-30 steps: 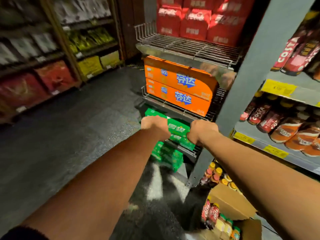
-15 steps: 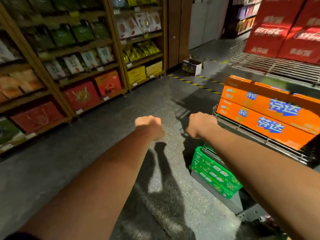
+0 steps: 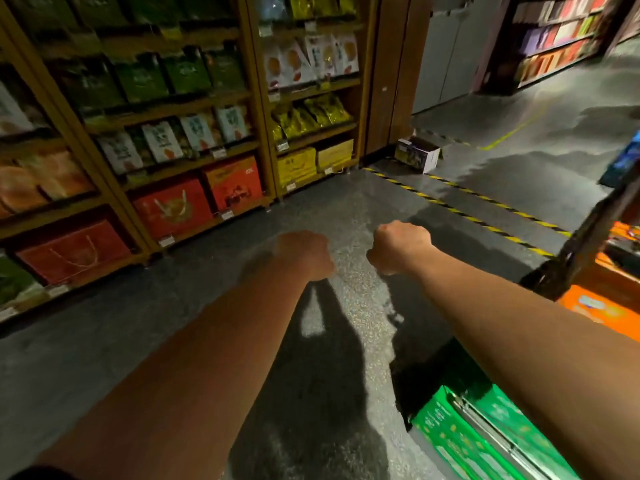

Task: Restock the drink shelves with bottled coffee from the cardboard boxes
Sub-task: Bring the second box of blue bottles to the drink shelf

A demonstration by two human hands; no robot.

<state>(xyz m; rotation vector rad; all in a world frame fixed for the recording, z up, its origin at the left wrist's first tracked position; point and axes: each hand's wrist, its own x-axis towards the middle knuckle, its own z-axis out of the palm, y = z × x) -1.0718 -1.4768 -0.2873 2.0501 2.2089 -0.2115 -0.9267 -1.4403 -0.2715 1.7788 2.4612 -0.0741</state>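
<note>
I judge this to be a gap between placements. Neither the bottled coffee, the cardboard boxes nor the drink shelves show in my feed, so the stock must lie somewhere out of frame. Both bare forearms reach forward over the floor (image 3: 207, 341). The left hand (image 3: 304, 255) is just left of centre and the right hand (image 3: 398, 247) just right of it, near each other but apart. Each is balled into a fist, knuckles up and fingers tucked under, with nothing visible inside (the left is smeared by motion, though its rounded outline reads as a fist).

The next move, as I see it, calls for turning the view back to the boxes and uncurling the fingers to take a bottle.

The floor is dark speckled stone with a dull sheen, and a yellow-and-black hazard stripe (image 3: 460, 213) crosses it toward 2 o'clock. From 9 to 12 o'clock stand wooden shelves (image 3: 256, 98) of crinkly foil snack bags above flat red and yellow gift cartons. At 1 o'clock a small open carton (image 3: 417, 157) sits on the floor; I cannot tell its contents. Glossy green cartons (image 3: 460, 441) sit at 5 o'clock and orange cartons (image 3: 599, 306) at 4 o'clock, beside a dark metal rack frame (image 3: 581, 244).
</note>
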